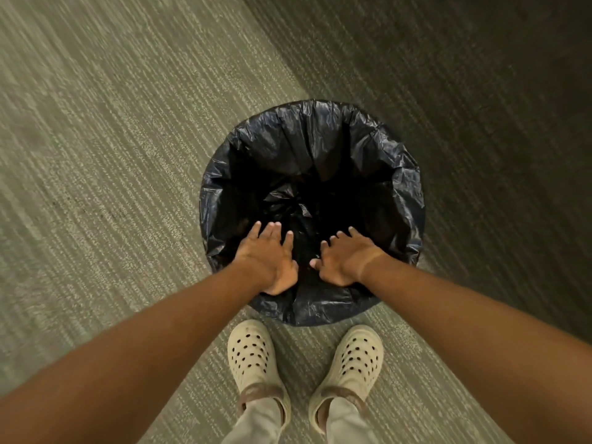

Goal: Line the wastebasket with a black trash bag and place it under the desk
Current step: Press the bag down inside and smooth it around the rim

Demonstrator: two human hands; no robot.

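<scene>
A round wastebasket stands on the carpet in front of my feet, fully covered by a black trash bag point(320, 145) whose edge is folded over the rim all around. The bag sags into the dark inside. My left hand point(267, 259) lies flat with spread fingers on the bag at the near rim, slightly left of centre. My right hand point(344, 259) lies beside it, fingers spread, pressing the plastic at the near rim. Neither hand is closed around anything. The wastebasket's own wall is hidden under the bag.
Grey-green striped carpet point(112, 155) covers the floor. A darker shadowed band point(480, 107) runs across the upper right. My two feet in cream perforated clogs point(250, 357) stand just behind the basket.
</scene>
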